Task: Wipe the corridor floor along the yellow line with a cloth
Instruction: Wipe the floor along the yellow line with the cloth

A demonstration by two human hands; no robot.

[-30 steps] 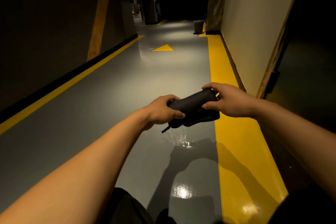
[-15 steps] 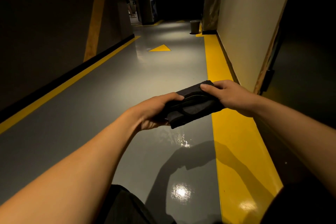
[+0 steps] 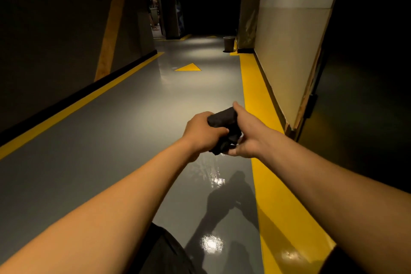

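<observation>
Now the cloth (image 3: 223,128), dark and bunched into a thick wad, sits at the centre of the frame, held up above the floor (image 3: 138,122) between both hands. The left hand (image 3: 201,133) has its fingers curled over the wad's near end, a closed grip on the fabric; the right hand (image 3: 246,137) pinches it from the other side, thumb up at the top edge and fingers under the bottom. It looks soft and limp, light to lift, and probably damp, so it should fold or flatten to whatever shape the hand presses into it. For wiping, I judge it best spread under a flat palm rather than kept in a lump, taken by its folded edge.

Below the hands the grey floor is glossy and shows wet glints and splashes, likely slippery underfoot. A broad yellow line (image 3: 253,87) runs from lower right up the frame along the pale wall (image 3: 287,58) at right. A thinner yellow stripe follows the dark wall at left, and a yellow triangle (image 3: 188,67) is painted further up the corridor. A small bin (image 3: 229,43) stands at the far end of the line. The corridor is dim beyond it.
</observation>
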